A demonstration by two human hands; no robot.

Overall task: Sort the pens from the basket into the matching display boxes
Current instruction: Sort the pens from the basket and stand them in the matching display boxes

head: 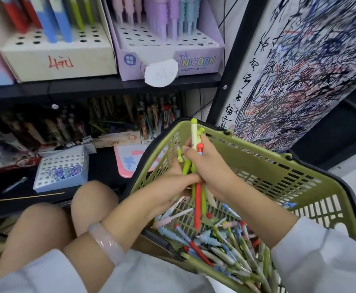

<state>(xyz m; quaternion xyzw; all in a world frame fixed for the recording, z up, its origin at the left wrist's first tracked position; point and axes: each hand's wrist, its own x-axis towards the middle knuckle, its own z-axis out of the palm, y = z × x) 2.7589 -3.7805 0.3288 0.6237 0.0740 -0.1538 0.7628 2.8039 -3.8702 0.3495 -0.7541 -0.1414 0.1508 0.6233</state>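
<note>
Both hands hold one bunch of pens [197, 187] over the green basket [278, 166]: right hand [213, 170] grips it, left hand [177, 178] pinches it. More pens [225, 246] fill the basket's bottom. Upper left, the cream box [56, 58] and purple box [168, 60] hold upright pens.

Black shelf [101, 86] bears a cream box [58, 62] beside a purple box [172, 60]

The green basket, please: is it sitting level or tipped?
Tipped. The green basket leans toward the person, its loose pens heaped at the low near end.
</note>
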